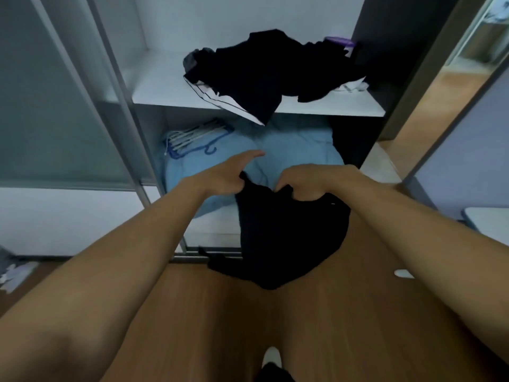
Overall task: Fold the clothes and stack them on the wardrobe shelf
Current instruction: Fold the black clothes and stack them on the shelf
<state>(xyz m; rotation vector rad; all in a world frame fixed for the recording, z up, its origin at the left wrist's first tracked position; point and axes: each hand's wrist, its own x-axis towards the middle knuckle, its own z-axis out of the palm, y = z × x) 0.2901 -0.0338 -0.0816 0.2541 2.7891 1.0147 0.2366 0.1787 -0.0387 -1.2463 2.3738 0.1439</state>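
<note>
A black garment (286, 238) hangs in the air in front of the wardrobe, held by its top edge. My left hand (225, 176) pinches its left corner, with the index finger stretched forward. My right hand (311, 183) grips the bunched top edge a little to the right. On the white wardrobe shelf (157, 86) above lies a loose heap of dark clothes (272, 73), with one black-and-white piece drooping over the shelf's front edge.
Under the shelf a light blue quilt (297, 150) fills the lower compartment, with a bundle of blue and white hangers (192, 139) on its left. A sliding door frame (115, 106) stands at the left. Wooden floor (344, 312) lies below; an open doorway is at the right.
</note>
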